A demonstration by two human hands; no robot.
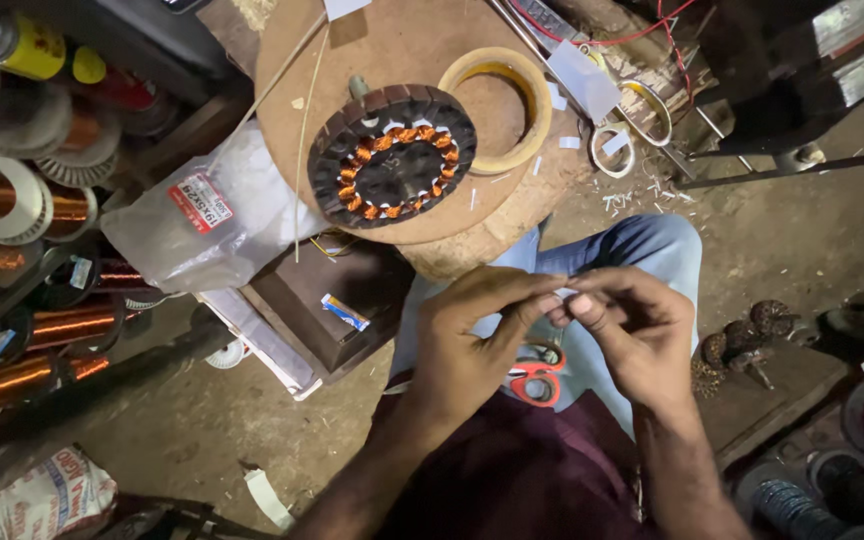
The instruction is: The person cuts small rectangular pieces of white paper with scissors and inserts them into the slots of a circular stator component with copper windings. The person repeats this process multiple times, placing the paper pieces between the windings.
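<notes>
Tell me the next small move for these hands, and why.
Probably carry the small white strip up to the wound stator. Left hand and right hand pinch it together over the lap, apart from the stator on the round wooden board.

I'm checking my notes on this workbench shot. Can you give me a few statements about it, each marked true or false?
1. Both hands, left hand and right hand, pinch a small white strip together. True.
2. The motor stator lies on the person's lap. False: it rests on the round wooden board.
3. Red-handled scissors lie on the lap. True.
4. The tape roll sits on the floor. False: it lies on the board beside the stator.
</notes>
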